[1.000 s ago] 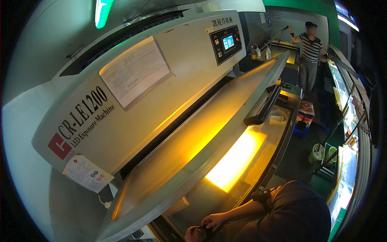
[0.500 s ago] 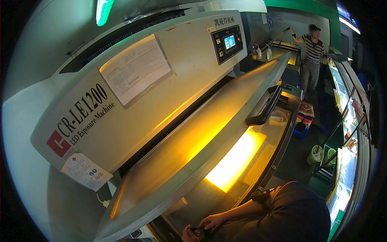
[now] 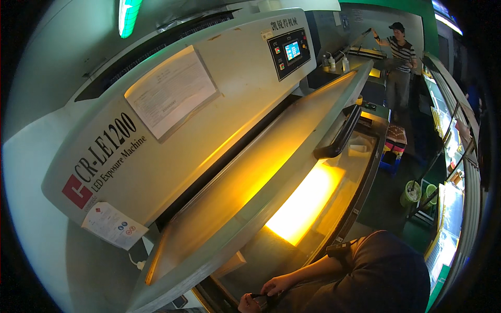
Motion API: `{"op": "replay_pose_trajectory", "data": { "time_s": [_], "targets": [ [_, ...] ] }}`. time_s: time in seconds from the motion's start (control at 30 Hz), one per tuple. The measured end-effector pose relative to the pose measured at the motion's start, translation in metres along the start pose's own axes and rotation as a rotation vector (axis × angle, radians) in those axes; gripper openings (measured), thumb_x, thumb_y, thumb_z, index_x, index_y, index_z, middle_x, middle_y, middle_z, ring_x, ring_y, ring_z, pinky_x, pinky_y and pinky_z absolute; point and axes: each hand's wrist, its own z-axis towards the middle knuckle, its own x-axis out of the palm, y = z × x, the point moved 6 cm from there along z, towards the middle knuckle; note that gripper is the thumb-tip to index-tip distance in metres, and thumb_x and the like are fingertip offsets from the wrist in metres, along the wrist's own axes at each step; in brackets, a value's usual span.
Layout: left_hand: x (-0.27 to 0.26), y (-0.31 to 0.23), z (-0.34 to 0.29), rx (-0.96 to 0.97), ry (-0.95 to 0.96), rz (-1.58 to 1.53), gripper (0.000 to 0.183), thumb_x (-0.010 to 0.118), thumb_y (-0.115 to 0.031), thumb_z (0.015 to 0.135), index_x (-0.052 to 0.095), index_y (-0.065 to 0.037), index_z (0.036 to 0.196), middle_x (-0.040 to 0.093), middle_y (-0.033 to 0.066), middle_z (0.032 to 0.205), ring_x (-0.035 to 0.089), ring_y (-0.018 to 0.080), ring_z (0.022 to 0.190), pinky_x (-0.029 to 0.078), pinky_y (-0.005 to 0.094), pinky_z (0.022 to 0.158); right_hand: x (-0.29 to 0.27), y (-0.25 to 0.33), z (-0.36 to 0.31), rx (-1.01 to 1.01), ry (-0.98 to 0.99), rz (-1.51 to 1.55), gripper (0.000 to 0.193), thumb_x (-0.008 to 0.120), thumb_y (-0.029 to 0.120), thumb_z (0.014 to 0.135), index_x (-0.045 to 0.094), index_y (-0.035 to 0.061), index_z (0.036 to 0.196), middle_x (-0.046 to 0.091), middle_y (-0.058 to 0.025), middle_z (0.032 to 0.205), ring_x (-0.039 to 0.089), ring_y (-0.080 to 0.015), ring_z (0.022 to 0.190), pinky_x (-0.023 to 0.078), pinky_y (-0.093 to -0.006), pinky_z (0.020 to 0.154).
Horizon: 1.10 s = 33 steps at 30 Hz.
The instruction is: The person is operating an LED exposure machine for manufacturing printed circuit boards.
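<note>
Both my hands are close together at the lower edge, over the near end of the exposure machine's glass bed (image 3: 271,255). My right hand (image 3: 277,285) has its fingers bent around a small dark object (image 3: 258,297), too small and shaded to name. Just left of it and lower, my left hand (image 3: 248,304) closes on the same object, partly cut off by the picture's edge. A dark band with a small box (image 3: 339,250) sits on my right arm. Above the bed, the machine's long framed lid (image 3: 261,182) stands raised, with a black handle (image 3: 342,134).
A glowing yellow panel (image 3: 302,208) lights the bed. The machine's housing (image 3: 172,120) carries a control screen (image 3: 293,50) and taped paper sheets. Green buckets (image 3: 411,193) stand on the floor at right, beside a lit bench (image 3: 451,208). Farther back, another person (image 3: 401,68) stands near several bottles (image 3: 332,62).
My view has shifted slightly. My hands stay together around the small dark object, with the fingers slightly moved. The person at the back has turned and shifted a little.
</note>
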Motion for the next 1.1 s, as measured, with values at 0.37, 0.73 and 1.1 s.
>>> {"op": "replay_pose_trajectory", "data": {
  "time_s": [0.37,0.73,1.1],
  "targets": [
    [-0.010,-0.092,-0.008,0.010,-0.069,0.035,0.031,0.050,-0.028,0.095,0.068,-0.006,0.084,0.065,0.0073,0.073,0.059,0.0208,0.063,0.049,0.0324,0.060,0.002,0.008,-0.002,0.007,0.023,0.036,0.042,0.054,0.028,0.094,0.047,0.0137,0.133,0.057,-0.0057,0.125,0.055,-0.0141,0.105,0.049,-0.0310,0.082],
    [0.000,-0.010,0.002,-0.194,0.044,-0.332,0.020,0.056,-0.020,0.092,0.066,-0.003,0.088,0.063,0.0046,0.081,0.057,0.0160,0.074,0.047,0.0296,0.068,-0.007,-0.013,0.003,-0.054,-0.081,0.083,0.039,0.054,0.017,0.094,0.047,0.0102,0.133,0.056,-0.0078,0.127,0.053,-0.0176,0.113,0.042,-0.0341,0.098],
    [0.001,-0.025,0.009,-0.214,0.152,-0.459,0.020,0.060,-0.013,0.090,0.063,-0.002,0.106,0.063,0.0065,0.096,0.058,0.0176,0.088,0.047,0.0298,0.080,-0.009,0.012,-0.006,-0.142,-0.082,0.108,0.053,0.054,0.010,0.094,0.037,0.0143,0.144,0.056,-0.0032,0.125,0.050,-0.0108,0.109,0.040,-0.0283,0.097]
  ]
}}
